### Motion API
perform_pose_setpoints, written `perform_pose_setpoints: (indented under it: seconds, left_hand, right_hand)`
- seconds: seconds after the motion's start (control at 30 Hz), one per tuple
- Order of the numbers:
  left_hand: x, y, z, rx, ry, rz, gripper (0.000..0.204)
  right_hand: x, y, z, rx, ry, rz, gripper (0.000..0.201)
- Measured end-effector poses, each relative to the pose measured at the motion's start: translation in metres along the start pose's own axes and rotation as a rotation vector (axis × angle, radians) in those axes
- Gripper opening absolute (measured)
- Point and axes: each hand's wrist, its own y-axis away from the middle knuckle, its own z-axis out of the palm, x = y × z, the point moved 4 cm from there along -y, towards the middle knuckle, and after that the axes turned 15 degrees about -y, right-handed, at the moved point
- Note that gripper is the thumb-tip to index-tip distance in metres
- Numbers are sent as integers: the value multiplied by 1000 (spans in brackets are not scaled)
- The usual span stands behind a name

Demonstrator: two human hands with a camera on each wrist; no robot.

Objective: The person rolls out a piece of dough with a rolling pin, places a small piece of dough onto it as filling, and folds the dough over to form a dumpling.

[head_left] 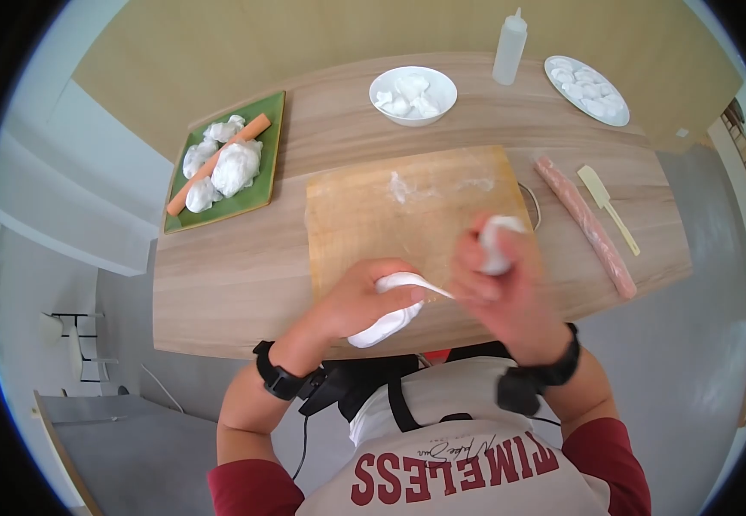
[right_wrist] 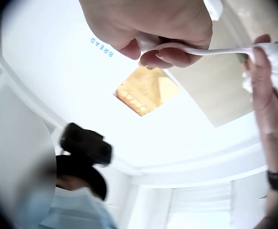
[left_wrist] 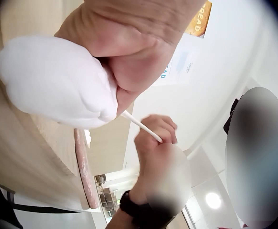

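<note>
My left hand (head_left: 364,297) grips a smooth white lump of dough (head_left: 388,329) above the front edge of the table. A thin strand (head_left: 435,290) stretches from that lump across to my right hand (head_left: 504,279). In the head view the right hand is blurred, its fingers curled round a smaller white piece of dough (head_left: 499,245) over the board's right front corner. From the left wrist side, the big lump (left_wrist: 58,81) bulges out of the palm, rounded and creased. In the right wrist view the strand (right_wrist: 217,51) runs taut into the pinching fingers (right_wrist: 175,56).
A wooden board (head_left: 373,211) dusted with white lies mid-table. Behind it stand a white bowl (head_left: 413,119) of white lumps, a squeeze bottle (head_left: 510,52) and a plate (head_left: 622,116) of white pieces. A green tray (head_left: 261,189) sits left; a pink roll (head_left: 588,224) and spatula (head_left: 605,202) lie right.
</note>
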Motion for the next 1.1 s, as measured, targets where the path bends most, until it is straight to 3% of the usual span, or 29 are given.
perform_pose_setpoints:
  seconds: [0.07,0.1,0.17,0.23,0.33,0.4,0.47,0.5,0.57,0.67,0.87,1.0,1.07,1.1]
  left_hand:
    - [-4,12,-15,171,-10,-118,30]
    - [-9,14,-24,176,-8,-127,30]
    - [-22,15,-44,270,476,-170,27]
    - [-22,15,-40,284,469,-167,28]
    - [-7,10,-25,109,401,-60,30]
    - [0,9,-22,94,431,-38,33]
    - [4,7,-20,84,457,-16,36]
    - [3,6,-19,78,470,2,41]
    - [-2,5,-17,72,482,16,47]
    - [-6,1,-16,92,505,41,54]
    - [-7,-7,-11,112,514,18,43]
    - [-9,-13,-42,331,301,1,25]
    - [1,-19,-82,596,-150,42,27]
    - [5,-26,-100,646,-470,79,25]
  right_hand:
    - [-25,14,29,-188,-151,69,26]
    - [-41,25,44,-267,-188,22,29]
    - [-58,32,57,-355,-224,-12,32]
    - [-71,32,61,-398,-13,-249,36]
    - [-51,12,29,-200,377,-255,32]
    - [-37,2,14,-1,714,-184,30]
    - [-23,-4,13,-142,1258,-366,39]
    - [-16,-7,13,-145,1258,-368,39]
    - [2,-7,18,-310,1634,-437,51]
    - [18,-8,3,-317,1782,-393,54]
    - [29,-4,1,-285,2082,-383,58]
    - [17,-3,-4,-240,1875,-351,59]
    - [-3,-3,-13,-153,1385,-317,46]
    - [-10,-2,-14,-140,1393,-332,46]
